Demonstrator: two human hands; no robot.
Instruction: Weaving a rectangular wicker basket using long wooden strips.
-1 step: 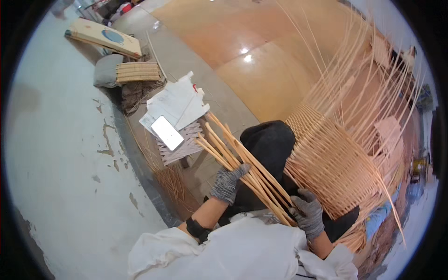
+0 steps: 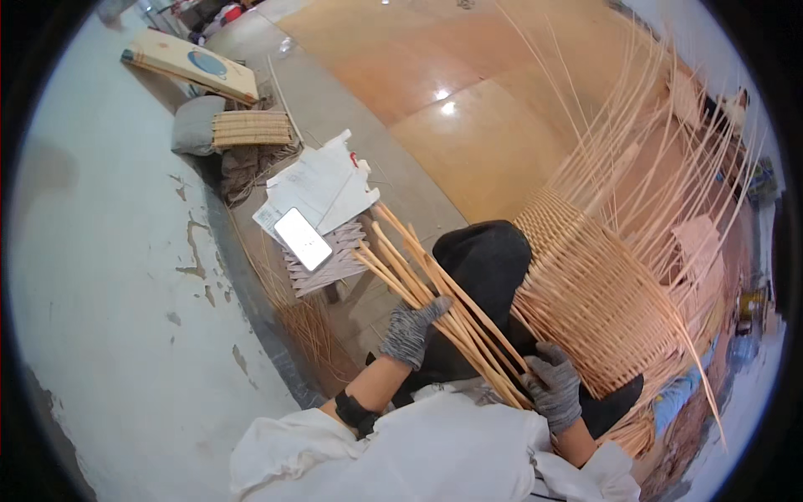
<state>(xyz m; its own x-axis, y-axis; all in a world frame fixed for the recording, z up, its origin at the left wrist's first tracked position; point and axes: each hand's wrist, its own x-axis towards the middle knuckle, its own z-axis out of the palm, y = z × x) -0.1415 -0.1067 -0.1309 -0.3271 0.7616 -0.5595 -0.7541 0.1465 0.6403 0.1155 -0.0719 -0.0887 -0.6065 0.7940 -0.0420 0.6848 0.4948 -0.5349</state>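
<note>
A loose bundle of peeled tan wicker rods [image 2: 456, 322] lies slantwise across my lap. My left hand [image 2: 416, 330], in a grey knit glove, is closed around the middle of the bundle, thumb on top. My gloved right hand [image 2: 554, 386] is at the bundle's lower right end, its curled fingers on the end of a rod; the fingertips are partly hidden. Against my right leg rests a half-woven wicker basket [image 2: 598, 284], its long unwoven stakes [image 2: 644, 142] fanning up and away.
Left of my knee, a woven-seat stool [image 2: 335, 259] bears a phone [image 2: 302, 239] and a white sheet [image 2: 322, 184]. Farther back are a grey cushion [image 2: 196, 125] and a leaning cream box [image 2: 192, 65]. A peeling wall [image 2: 125, 276] runs along the left. Thin wicker scraps [image 2: 309, 335] litter the floor.
</note>
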